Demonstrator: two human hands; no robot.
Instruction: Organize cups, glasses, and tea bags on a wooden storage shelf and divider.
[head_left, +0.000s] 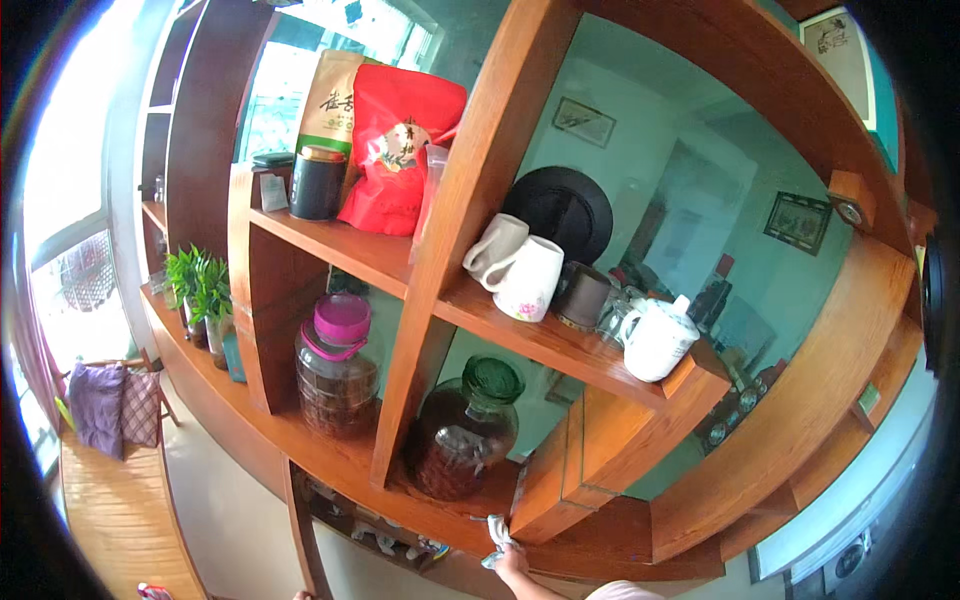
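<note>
My right hand grips a bunched white cloth at the front edge of the lower wooden shelf, beside the foot of a wooden upright. Only the fingertips of my left hand show at the bottom edge, near an upright wooden panel; what they do is hidden. On the shelf behind the cloth stands a glass jar with a green lid and dark contents. Left of it, past a divider, is a jar with a magenta lid.
Above are a white floral mug, a brown cup, a lidded white cup, a black round plate, a red bag and a dark canister. Potted plants stand left. Mirrored glass backs the shelves.
</note>
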